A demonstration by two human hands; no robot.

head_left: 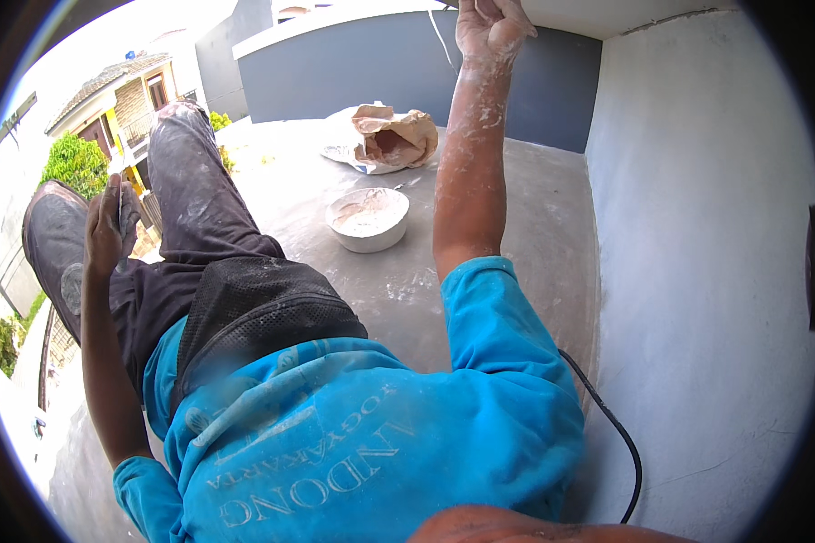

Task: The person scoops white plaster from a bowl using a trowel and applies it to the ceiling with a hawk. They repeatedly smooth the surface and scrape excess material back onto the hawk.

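Right hand (495,34) raised above bowl (368,237) and bag (417,138)

The right hand, smeared white, reaches the top of the view with its fingers curled and partly cut off; whether it grasps anything, I cannot tell. The left hand (110,222) is half curled beside the legs (195,181), a thin pale strip (122,201) showing at its fingers; its grip is unclear. The bowl, holding pale paste (364,215), stands on the floor (534,235). Behind it, nearer the floor's far edge, lies the open bag. A cable (618,425) curves by the floor's right edge.
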